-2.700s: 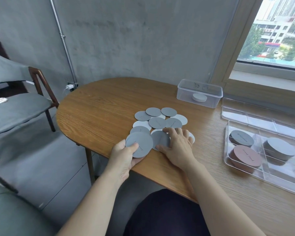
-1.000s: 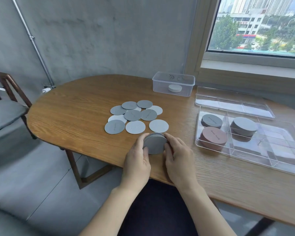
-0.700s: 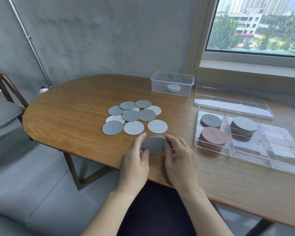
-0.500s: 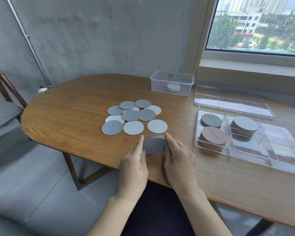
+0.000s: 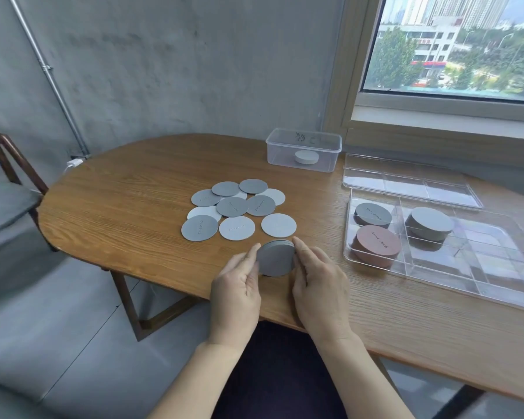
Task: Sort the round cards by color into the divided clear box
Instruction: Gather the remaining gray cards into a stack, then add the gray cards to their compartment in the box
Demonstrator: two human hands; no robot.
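Note:
A small stack of grey round cards (image 5: 276, 259) lies on the wooden table (image 5: 127, 207) near its front edge. My left hand (image 5: 236, 287) presses its left side and my right hand (image 5: 316, 282) its right side, fingers straight on both. Behind the stack, several loose grey and lighter grey cards (image 5: 235, 207) lie spread out, partly overlapping. At the right stands the divided clear box (image 5: 472, 267); it holds a dark grey stack (image 5: 372, 214), a reddish-brown stack (image 5: 375, 244) and a grey stack (image 5: 430, 223) in separate compartments.
The box's clear lid (image 5: 406, 182) lies flat behind it. A small clear tub (image 5: 304, 137) holding a white round stack stands at the back, below the window. A wooden chair with a grey cushion (image 5: 3, 201) stands left of the table.
Loose grey cards were gathered into one stack near the table's front edge. Both hands, earlier cupped round that stack, now lie with straightened fingers against its sides.

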